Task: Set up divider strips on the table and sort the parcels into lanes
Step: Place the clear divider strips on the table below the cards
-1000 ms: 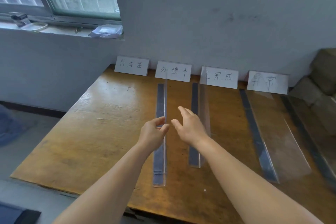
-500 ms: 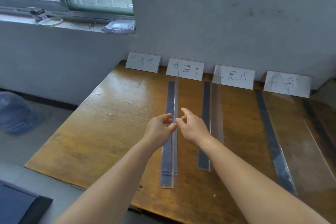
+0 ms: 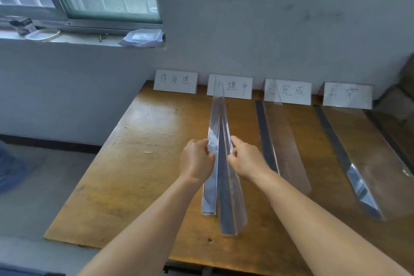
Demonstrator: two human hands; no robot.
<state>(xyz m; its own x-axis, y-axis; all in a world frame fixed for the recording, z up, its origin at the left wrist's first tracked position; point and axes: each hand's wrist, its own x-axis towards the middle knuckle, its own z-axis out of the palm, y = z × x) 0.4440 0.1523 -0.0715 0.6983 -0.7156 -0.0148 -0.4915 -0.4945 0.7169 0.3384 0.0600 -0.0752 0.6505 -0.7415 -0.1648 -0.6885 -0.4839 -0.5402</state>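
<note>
On the wooden table [image 3: 139, 163] lies a stack of clear L-shaped divider strips [image 3: 218, 123] with dark bases, running from the near edge toward the wall. My left hand [image 3: 196, 159] pinches the left clear strip of the stack. My right hand [image 3: 246, 160] grips the right strip, and the two strips spread apart toward the near end. Another clear divider strip [image 3: 280, 139] lies to the right, and a third [image 3: 349, 163] further right. No parcels are in view.
Several white handwritten label cards [image 3: 175, 80] lean against the wall at the table's far edge. A windowsill [image 3: 74, 38] at upper left holds a plastic bag and small items. Brown boxes [image 3: 403, 96] stand at the far right. The floor lies left of the table.
Both hands have closed on the stacked strips and pulled them apart, so the near ends now fan out. The camera has moved closer.
</note>
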